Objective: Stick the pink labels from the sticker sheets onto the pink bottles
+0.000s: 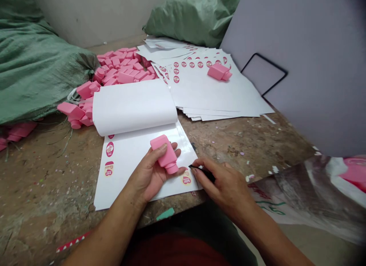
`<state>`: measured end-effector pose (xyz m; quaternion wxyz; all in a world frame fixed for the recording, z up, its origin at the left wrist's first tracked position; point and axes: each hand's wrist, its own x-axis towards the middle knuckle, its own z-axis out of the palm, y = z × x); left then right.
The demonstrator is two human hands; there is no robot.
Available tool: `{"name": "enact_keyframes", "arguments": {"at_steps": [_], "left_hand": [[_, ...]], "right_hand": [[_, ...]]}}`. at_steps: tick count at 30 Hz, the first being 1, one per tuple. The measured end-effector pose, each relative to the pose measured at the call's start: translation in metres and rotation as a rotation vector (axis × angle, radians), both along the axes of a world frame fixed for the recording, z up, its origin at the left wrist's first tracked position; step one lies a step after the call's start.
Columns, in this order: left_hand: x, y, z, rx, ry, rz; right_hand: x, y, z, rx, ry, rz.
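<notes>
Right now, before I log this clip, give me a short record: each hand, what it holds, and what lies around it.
left hand: holds a pink plastic bottle
right hand: pinches a slim black tool, its tip at a sheet of printed labels
nearby: heap of pink bottles, green woven sack
surface: worn workbench

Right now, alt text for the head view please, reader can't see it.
A person's left hand holds a pink plastic bottle above a white sheet of oval labels, while the right hand pinches a small black tool at the sheet's edge. Loose pink bottles and stacked label sheets lie behind on a worn workbench.
</notes>
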<state>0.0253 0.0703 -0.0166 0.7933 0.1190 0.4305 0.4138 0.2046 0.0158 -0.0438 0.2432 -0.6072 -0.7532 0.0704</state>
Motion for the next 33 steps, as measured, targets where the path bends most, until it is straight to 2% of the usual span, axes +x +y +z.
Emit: {"name": "enact_keyframes", "arguments": {"at_steps": [17, 26, 33], "left_hand": [[0.0004, -0.001, -0.0007, 0.013, 0.01, -0.019], [-0.0011, -0.0025, 0.0018, 0.027, 0.016, -0.029], [-0.0014, -0.0026, -0.0002, 0.016, -0.014, 0.017]], "right_hand": [[-0.0012, 0.0018, -0.0008, 0.023, -0.003, 0.014], [-0.0023, 0.0034, 0.0014, -0.054, -0.011, -0.014], [0.0022, -0.0027, -0.0044, -0.034, 0.017, 0.006]]}}
